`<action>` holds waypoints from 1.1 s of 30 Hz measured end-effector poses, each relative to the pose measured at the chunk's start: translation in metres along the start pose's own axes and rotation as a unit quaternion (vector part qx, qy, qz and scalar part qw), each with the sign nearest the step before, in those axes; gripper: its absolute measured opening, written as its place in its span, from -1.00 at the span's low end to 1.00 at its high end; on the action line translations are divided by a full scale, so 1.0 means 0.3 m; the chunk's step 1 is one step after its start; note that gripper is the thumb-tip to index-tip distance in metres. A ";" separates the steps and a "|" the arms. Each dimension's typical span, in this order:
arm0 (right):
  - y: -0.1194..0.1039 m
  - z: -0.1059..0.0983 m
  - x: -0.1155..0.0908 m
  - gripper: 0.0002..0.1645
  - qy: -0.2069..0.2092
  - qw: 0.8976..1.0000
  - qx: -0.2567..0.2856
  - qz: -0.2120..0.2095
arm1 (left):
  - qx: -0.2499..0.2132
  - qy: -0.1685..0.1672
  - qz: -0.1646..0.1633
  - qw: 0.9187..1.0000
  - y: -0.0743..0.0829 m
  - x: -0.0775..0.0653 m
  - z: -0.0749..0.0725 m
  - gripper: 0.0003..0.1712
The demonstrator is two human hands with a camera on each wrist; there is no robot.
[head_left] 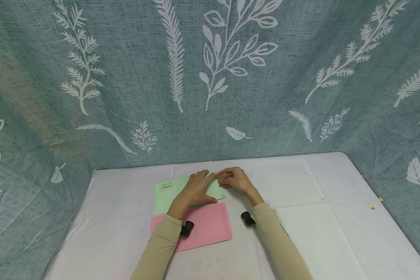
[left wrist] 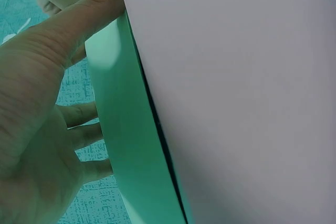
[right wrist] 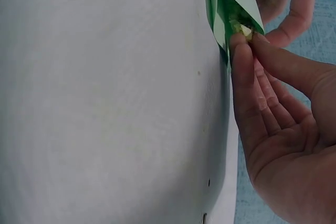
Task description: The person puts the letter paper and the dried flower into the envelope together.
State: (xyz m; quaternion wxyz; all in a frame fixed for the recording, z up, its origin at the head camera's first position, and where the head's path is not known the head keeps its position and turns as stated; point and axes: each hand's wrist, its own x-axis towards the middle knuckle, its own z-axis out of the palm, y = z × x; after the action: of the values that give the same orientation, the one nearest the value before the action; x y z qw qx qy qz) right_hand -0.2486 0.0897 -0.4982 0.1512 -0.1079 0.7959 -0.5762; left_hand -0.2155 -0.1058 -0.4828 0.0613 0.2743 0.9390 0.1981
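A pale green envelope (head_left: 180, 196) with a small printed box lies on the table, its right end gaping in the right wrist view. My left hand (head_left: 197, 190) spans that end from above and grips it, the thumb at the near edge and the fingers at the far edge. At the mouth, my right hand (head_left: 235, 181) pinches a small pale yellow piece (right wrist: 244, 30) between thumb and forefinger; its kind I cannot tell. Green paper hides part of the piece. Below my left forearm lies a pink envelope (head_left: 206, 227), partly covered by the sleeve.
The white-covered table (head_left: 301, 241) ends at the back against a grey-green leaf-patterned curtain (head_left: 136, 77). A small yellowish bit (head_left: 371, 207) lies near the right edge. Black wrist cameras sit under both forearms, the left one (head_left: 187, 228) over the pink envelope.
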 end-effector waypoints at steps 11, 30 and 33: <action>0.008 0.027 0.011 -0.57 0.001 0.999 -0.035 0.002 | 0.008 0.010 0.000 1.000 0.002 -0.004 0.006 -0.11; -0.007 0.015 -0.012 -0.57 0.005 0.998 -0.061 0.012 | 0.016 0.010 0.002 1.000 0.002 -0.006 0.011 -0.10; -0.004 0.006 -0.016 -0.58 0.000 0.999 -0.031 0.019 | 0.013 0.010 -0.002 1.000 0.003 -0.007 0.009 -0.11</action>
State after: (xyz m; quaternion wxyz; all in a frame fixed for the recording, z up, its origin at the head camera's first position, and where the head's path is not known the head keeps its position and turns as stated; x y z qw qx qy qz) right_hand -0.2436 0.0894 -0.4971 0.1587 -0.0979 0.8152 -0.5484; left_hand -0.2126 -0.1053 -0.4848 0.0487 0.2708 0.9427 0.1886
